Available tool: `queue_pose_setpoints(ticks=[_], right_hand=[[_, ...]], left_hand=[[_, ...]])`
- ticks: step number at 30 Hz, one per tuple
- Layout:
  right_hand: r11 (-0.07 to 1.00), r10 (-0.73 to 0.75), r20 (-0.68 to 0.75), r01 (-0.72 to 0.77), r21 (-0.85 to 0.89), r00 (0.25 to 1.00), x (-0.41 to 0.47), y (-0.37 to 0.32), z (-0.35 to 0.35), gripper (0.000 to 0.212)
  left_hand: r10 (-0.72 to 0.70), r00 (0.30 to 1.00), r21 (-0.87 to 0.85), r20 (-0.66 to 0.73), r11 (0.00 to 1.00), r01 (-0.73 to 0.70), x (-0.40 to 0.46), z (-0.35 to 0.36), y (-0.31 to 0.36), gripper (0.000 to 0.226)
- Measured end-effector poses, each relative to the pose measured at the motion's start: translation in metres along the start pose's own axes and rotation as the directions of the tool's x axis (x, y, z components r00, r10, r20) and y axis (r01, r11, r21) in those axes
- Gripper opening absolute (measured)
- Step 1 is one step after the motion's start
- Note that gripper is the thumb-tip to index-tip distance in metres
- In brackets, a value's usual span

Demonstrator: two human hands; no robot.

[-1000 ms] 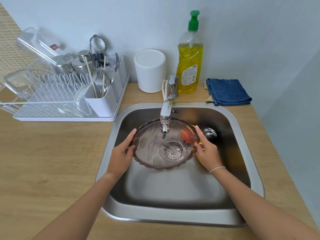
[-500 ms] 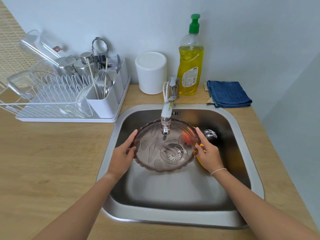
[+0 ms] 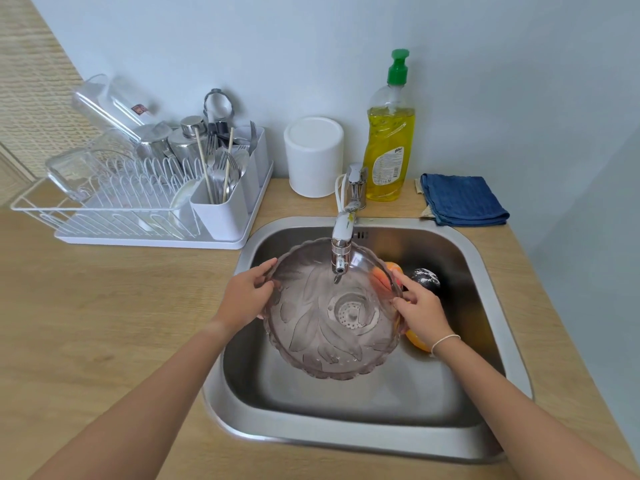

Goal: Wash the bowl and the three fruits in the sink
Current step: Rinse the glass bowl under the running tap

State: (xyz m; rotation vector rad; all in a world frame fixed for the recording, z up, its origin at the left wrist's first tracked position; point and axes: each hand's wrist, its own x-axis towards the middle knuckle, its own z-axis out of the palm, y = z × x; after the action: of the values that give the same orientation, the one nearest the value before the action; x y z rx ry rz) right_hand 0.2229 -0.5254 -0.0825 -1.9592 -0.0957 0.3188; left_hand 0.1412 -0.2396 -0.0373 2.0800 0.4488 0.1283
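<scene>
Bright, even, soft daylight-like light; no hard shadows on worktop (image 3: 86, 323). Sink (image 3: 363, 403) steel shows broad pale sheen on near wall, darker at far right corner around fruits. Small glare spots on tap (image 3: 341, 251) and dish soap bottle (image 3: 389, 147). Focus sharp at centre. Wide-angle bend: worktop edges and wall lines curve, forearms stretched toward near corners. Slight softness on drying rack (image 3: 114, 202) at left edge.

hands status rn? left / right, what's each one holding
Left hand: closed on the left rim of the glass bowl, grip firm.
Right hand: closed on the bowl's right rim, under the faucet.
</scene>
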Motion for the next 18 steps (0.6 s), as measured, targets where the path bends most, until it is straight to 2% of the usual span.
queue_pose_setpoints(ticks=[4, 8, 13, 18], right_hand=[[0.996, 0.082, 0.035, -0.083, 0.045, 0.996, -0.005, -0.015, 0.001, 0.051], [0.974, 0.124, 0.043, -0.130, 0.188, 0.991, -0.014, -0.031, 0.004, 0.049], [0.916, 0.149, 0.108, -0.178, 0.358, 0.983, -0.022, -0.048, 0.021, 0.043], [0.859, 0.130, 0.163, -0.193, 0.473, 0.978, -0.029, -0.069, 0.053, 0.036]], left_hand=[[-0.043, 0.999, -0.006, -0.011, 0.999, 0.043, 0.002, -0.006, 0.009, 0.043], [-0.069, 0.996, -0.062, -0.060, 0.996, 0.065, 0.001, -0.016, 0.013, 0.038], [-0.116, 0.987, -0.126, -0.112, 0.987, 0.101, 0.002, -0.043, 0.007, 0.033], [-0.150, 0.984, -0.241, -0.101, 0.963, 0.122, -0.002, -0.081, -0.004, 0.034]])
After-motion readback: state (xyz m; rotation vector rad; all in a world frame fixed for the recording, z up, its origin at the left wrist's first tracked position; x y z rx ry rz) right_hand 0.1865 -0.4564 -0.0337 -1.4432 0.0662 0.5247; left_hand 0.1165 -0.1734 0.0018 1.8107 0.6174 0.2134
